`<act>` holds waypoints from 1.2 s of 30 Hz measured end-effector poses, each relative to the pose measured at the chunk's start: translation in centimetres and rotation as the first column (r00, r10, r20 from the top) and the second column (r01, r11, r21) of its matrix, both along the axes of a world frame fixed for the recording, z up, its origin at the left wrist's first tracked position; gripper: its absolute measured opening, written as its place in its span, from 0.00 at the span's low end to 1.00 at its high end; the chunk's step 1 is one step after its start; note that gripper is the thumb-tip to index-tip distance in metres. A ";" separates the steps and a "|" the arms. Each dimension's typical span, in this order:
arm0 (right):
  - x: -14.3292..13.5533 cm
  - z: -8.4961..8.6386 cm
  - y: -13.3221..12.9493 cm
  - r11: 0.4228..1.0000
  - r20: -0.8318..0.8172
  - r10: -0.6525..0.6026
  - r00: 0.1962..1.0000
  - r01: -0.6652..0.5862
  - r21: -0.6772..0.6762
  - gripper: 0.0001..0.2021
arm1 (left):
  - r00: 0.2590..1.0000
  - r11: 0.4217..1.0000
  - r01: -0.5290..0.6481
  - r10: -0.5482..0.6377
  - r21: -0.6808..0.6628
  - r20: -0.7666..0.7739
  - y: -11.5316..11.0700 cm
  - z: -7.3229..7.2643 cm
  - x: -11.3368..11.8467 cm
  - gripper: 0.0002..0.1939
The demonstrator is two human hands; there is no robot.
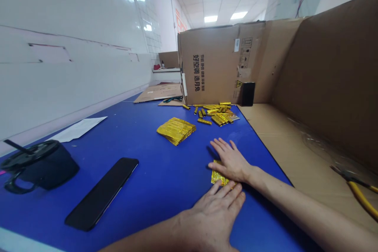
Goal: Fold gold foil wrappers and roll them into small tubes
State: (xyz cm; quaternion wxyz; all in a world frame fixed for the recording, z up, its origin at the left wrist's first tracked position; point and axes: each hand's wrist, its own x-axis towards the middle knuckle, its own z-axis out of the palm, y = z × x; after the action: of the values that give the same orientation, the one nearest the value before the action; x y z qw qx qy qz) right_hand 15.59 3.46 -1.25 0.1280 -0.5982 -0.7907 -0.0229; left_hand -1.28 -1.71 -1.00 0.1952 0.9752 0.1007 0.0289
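A crinkled sheet of gold foil [217, 177] lies flat on the blue tabletop, partly hidden beneath my hands. My left hand [217, 208] rests palm down at its near edge, fingers stretched out over it. Across its far right side lies my right hand [232, 159], also palm down, with the fingers spread. Neither hand grips anything. Farther off is a stack of flat gold foil sheets [176, 129]. Behind that, several small gold foil rolls [220, 118] lie in a loose heap near the cardboard.
On the left are a black phone [102, 195], a dark lidded mug [44, 165] and white paper [81, 128]. A tall cardboard box [218, 63] borders the back of the blue table [153, 181]. Yellow-handled pliers [358, 193] lie on cardboard at right; a small black device [248, 94] leans against the box.
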 end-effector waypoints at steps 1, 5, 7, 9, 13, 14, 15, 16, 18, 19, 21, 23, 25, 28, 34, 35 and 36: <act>0.0 -0.2 -0.2 0.999 0.012 0.015 1.000 -0.015 -0.030 0.37 | 1.000 1.000 -0.004 0.004 -0.005 -0.001 0.0 0.1 0.0 0.45; 0.5 -1.0 1.1 0.997 0.029 -0.067 0.997 0.068 -0.045 0.40 | 1.000 1.000 -0.006 0.006 -0.029 -0.007 -0.1 0.5 0.0 0.46; 0.9 -1.2 2.2 0.995 0.013 -0.101 0.995 0.101 -0.023 0.40 | 1.000 0.999 -0.010 0.010 -0.032 0.000 -0.2 0.5 -0.1 0.45; 1.2 -1.1 3.0 0.991 -0.015 -0.136 0.991 0.136 0.002 0.40 | 1.000 1.000 -0.025 0.025 -0.019 0.017 -0.2 0.2 -0.1 0.45; 1.6 0.1 2.6 0.981 -0.095 -0.184 0.978 0.190 0.049 0.33 | 1.000 1.000 -0.012 0.012 -0.022 0.008 0.0 -0.2 -0.1 0.46; 1.6 0.6 2.0 0.981 -0.118 -0.180 0.977 0.187 0.053 0.29 | 1.000 0.999 -0.005 0.005 -0.037 0.000 0.1 -0.1 -0.1 0.46; 1.6 1.0 1.2 0.983 -0.138 -0.165 0.977 0.174 0.052 0.25 | 1.000 0.998 -0.003 0.002 -0.056 -0.007 0.2 0.0 -0.1 0.45; 1.6 1.5 0.3 0.988 -0.156 -0.140 0.978 0.148 0.044 0.20 | 1.000 0.997 -0.002 0.001 -0.075 -0.015 0.2 0.3 -0.1 0.45; 1.4 2.1 -1.8 0.998 -0.180 -0.058 0.982 0.060 0.004 0.15 | 1.000 0.993 -0.009 0.007 -0.114 -0.023 0.2 0.8 -0.1 0.45; 1.4 2.2 -2.9 1.000 -0.191 -0.020 0.981 0.017 -0.017 0.14 | 1.000 0.991 -0.014 0.011 -0.136 -0.024 0.2 1.1 -0.1 0.46; 1.4 2.1 -4.7 0.993 -0.262 0.080 0.962 -0.100 -0.063 0.13 | 0.999 0.984 -0.036 0.034 -0.174 -0.016 0.1 1.6 -0.2 0.46; 1.5 2.0 -6.0 0.986 -0.323 0.116 0.939 -0.148 -0.076 0.13 | 0.996 0.975 -0.085 0.089 -0.207 0.008 0.0 1.9 -0.2 0.45; 1.7 2.1 -6.7 0.978 -0.329 0.139 0.934 -0.181 -0.103 0.12 | 0.984 0.957 -0.160 0.175 -0.241 0.042 -0.1 2.1 -0.2 0.40; 1.9 2.8 -7.4 0.958 -0.238 0.195 0.952 -0.237 -0.162 0.11 | 0.937 0.913 -0.288 0.331 -0.289 0.112 0.4 2.0 -0.2 0.25; 1.4 3.1 -8.1 0.958 -0.046 0.234 0.971 -0.239 -0.157 0.09 | 0.910 0.921 -0.350 0.377 -0.169 0.173 2.7 2.0 -0.1 0.12; 1.2 3.0 -8.1 0.961 -0.028 0.236 0.971 -0.237 -0.144 0.10 | 0.922 0.934 -0.338 0.353 -0.117 0.160 3.0 2.1 -0.1 0.11; 1.1 2.9 -8.1 0.962 -0.013 0.239 0.971 -0.238 -0.130 0.10 | 0.934 0.945 -0.323 0.328 -0.061 0.144 3.2 2.2 -0.1 0.10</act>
State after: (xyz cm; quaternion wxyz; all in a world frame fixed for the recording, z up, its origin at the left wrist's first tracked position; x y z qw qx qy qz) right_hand 16.72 -4.68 1.63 0.0891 -0.5057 -0.8570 0.0435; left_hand -1.35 1.44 1.25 0.2124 0.9363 0.2460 0.1333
